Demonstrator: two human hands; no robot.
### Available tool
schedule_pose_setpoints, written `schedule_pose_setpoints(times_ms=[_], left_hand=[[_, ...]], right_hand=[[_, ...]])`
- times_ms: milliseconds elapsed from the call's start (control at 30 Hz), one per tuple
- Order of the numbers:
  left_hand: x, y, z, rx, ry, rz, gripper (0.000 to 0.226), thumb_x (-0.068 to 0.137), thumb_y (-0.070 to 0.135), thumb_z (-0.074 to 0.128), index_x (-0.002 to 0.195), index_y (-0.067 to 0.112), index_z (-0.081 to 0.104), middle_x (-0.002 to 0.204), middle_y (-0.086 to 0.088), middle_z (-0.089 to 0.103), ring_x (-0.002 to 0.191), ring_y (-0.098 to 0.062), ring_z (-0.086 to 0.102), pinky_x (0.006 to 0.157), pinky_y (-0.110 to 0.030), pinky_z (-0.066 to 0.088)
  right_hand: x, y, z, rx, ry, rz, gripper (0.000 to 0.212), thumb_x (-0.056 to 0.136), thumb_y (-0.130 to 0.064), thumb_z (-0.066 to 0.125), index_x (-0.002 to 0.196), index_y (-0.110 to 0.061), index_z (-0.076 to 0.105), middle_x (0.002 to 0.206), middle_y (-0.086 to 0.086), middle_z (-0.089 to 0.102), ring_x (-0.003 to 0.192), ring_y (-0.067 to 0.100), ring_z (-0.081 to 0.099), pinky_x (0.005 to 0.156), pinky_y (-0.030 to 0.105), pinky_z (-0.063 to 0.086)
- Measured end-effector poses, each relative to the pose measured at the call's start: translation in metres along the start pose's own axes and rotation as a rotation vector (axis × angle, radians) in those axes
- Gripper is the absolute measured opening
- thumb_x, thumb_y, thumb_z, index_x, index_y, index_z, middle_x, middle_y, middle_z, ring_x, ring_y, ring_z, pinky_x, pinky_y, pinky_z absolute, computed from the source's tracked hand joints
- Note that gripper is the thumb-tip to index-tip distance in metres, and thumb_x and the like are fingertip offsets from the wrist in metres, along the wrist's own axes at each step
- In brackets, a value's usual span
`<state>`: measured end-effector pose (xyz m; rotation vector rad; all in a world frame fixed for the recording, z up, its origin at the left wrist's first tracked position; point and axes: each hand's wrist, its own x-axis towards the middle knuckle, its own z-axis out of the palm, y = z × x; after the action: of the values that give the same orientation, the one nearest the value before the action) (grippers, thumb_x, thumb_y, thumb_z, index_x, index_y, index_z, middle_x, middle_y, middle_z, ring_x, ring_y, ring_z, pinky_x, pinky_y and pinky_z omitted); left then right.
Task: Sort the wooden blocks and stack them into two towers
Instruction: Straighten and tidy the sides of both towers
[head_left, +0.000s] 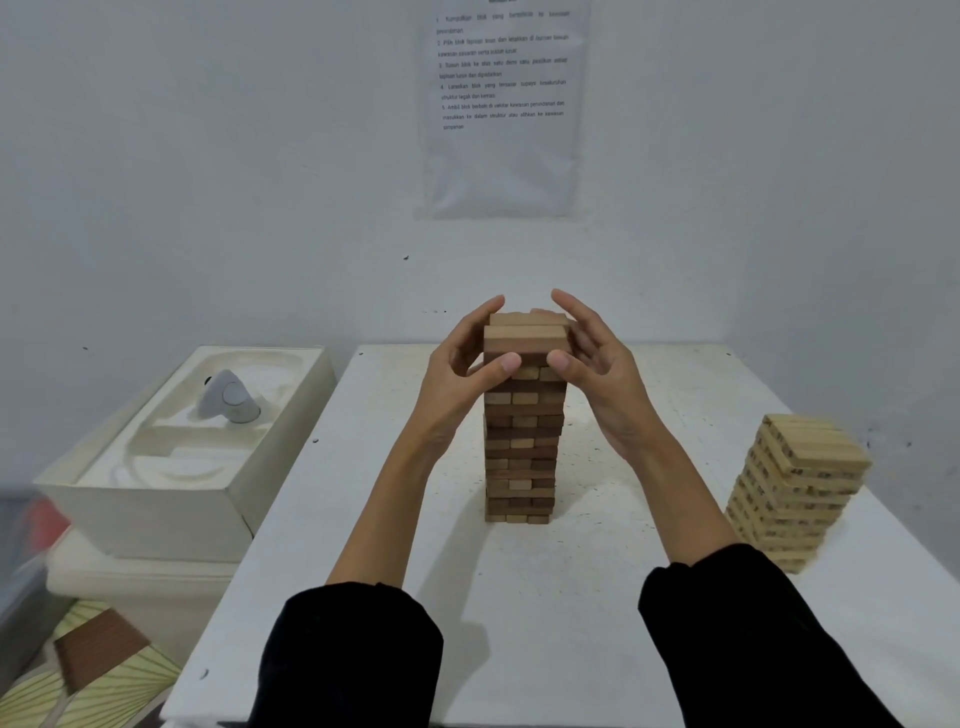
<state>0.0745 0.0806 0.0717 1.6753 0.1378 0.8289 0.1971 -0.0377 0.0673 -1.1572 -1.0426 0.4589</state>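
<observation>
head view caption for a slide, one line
Left hand and right hand hold the top of the brown block tower; pale block tower stands at right

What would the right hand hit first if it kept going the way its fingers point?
Probably the top blocks of the brown tower, which the right hand touches with its thumb; beyond them, the left hand. Depth is unclear.
</observation>
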Motion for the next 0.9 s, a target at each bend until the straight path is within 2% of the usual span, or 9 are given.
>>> schedule_pose_setpoints(times_ms=[67, 133, 200, 267, 333, 400, 500, 700, 900], left_hand=[[-0.003, 0.001, 0.002, 0.005, 0.042, 0.009, 0.096, 0.057, 0.076, 0.066, 0.136, 0.031, 0.039, 0.134, 0.008, 0.051, 0.124, -0.004, 0.047, 0.098, -0.024, 0.044], [-0.009, 0.001, 0.009, -0.039, 0.234, 0.019, 0.101, 0.058, 0.089, 0.048, 0.14, 0.031, 0.031, 0.144, 0.008, 0.041, 0.133, -0.002, 0.036, 0.111, -0.03, 0.03], [-0.016, 0.002, 0.022, -0.048, 0.545, 0.055, 0.087, 0.072, 0.084, 0.034, 0.142, 0.032, 0.029, 0.148, 0.011, 0.033, 0.137, 0.001, 0.025, 0.117, -0.035, 0.019], [-0.025, 0.009, 0.037, 0.138, 0.734, 0.162, 0.069, 0.089, 0.063, 0.026, 0.146, 0.024, 0.026, 0.153, 0.009, 0.026, 0.142, -0.003, 0.015, 0.119, -0.041, 0.014], [-0.03, 0.013, 0.045, 0.474, 0.667, 0.381, 0.058, 0.097, 0.042, 0.023, 0.147, 0.012, 0.024, 0.156, -0.003, 0.02, 0.146, -0.015, 0.008, 0.118, -0.045, 0.01], [-0.025, 0.018, 0.042, 0.786, 0.461, 0.624, 0.053, 0.098, 0.032, 0.022, 0.145, 0.007, 0.025, 0.153, -0.012, 0.023, 0.146, -0.021, 0.005, 0.118, -0.046, 0.008], [-0.015, 0.027, 0.026, 0.924, 0.278, 0.787, 0.048, 0.098, 0.027, 0.029, 0.141, 0.007, 0.033, 0.15, -0.015, 0.028, 0.145, -0.021, 0.009, 0.117, -0.045, 0.012], [-0.016, 0.017, 0.022, 0.286, 0.541, 0.309, 0.04, 0.101, 0.024, 0.023, 0.14, 0.029, 0.031, 0.152, 0.006, 0.029, 0.141, -0.006, 0.021, 0.112, -0.012, 0.016], [-0.015, 0.005, 0.044, 0.186, 0.506, 0.21, 0.051, 0.1, 0.04, 0.021, 0.147, 0.021, 0.028, 0.152, 0.011, 0.028, 0.141, -0.001, 0.018, 0.118, -0.03, 0.016]], right_hand=[[0.001, 0.0, -0.001, -0.01, 0.001, 0.011, 0.088, 0.056, -0.078, 0.064, 0.131, -0.037, 0.044, 0.135, -0.003, 0.053, 0.125, 0.012, 0.048, 0.105, 0.03, 0.038], [0.006, -0.001, -0.005, 0.035, -0.002, 0.05, 0.088, 0.059, -0.087, 0.046, 0.131, -0.037, 0.044, 0.136, -0.006, 0.052, 0.128, 0.01, 0.046, 0.11, 0.034, 0.032], [0.017, -0.005, -0.013, 0.121, -0.029, 0.138, 0.085, 0.071, -0.083, 0.025, 0.133, -0.03, 0.047, 0.136, -0.005, 0.053, 0.129, 0.011, 0.045, 0.114, 0.041, 0.025], [0.031, -0.013, -0.02, 0.168, -0.085, 0.266, 0.084, 0.084, -0.072, 0.006, 0.133, -0.02, 0.05, 0.133, -0.002, 0.056, 0.128, 0.014, 0.047, 0.114, 0.045, 0.025], [0.044, -0.02, -0.023, 0.214, -0.178, 0.374, 0.089, 0.087, -0.068, -0.002, 0.13, -0.013, 0.053, 0.131, 0.004, 0.058, 0.125, 0.019, 0.05, 0.11, 0.042, 0.03], [0.054, -0.023, -0.023, 0.264, -0.279, 0.443, 0.095, 0.085, -0.071, -0.003, 0.13, -0.009, 0.053, 0.131, 0.01, 0.057, 0.126, 0.024, 0.049, 0.11, 0.041, 0.03], [0.06, -0.025, -0.022, 0.24, -0.332, 0.494, 0.096, 0.085, -0.071, -0.002, 0.129, -0.007, 0.054, 0.129, 0.015, 0.057, 0.124, 0.027, 0.051, 0.111, 0.041, 0.029], [0.057, -0.019, -0.008, 0.232, -0.317, 0.546, 0.093, 0.086, -0.072, 0.003, 0.127, -0.007, 0.056, 0.129, 0.012, 0.058, 0.123, 0.026, 0.052, 0.111, 0.04, 0.032], [0.053, -0.019, -0.002, 0.265, -0.264, 0.512, 0.093, 0.087, -0.07, 0.002, 0.127, -0.006, 0.056, 0.127, 0.012, 0.06, 0.12, 0.025, 0.055, 0.11, 0.041, 0.033]])
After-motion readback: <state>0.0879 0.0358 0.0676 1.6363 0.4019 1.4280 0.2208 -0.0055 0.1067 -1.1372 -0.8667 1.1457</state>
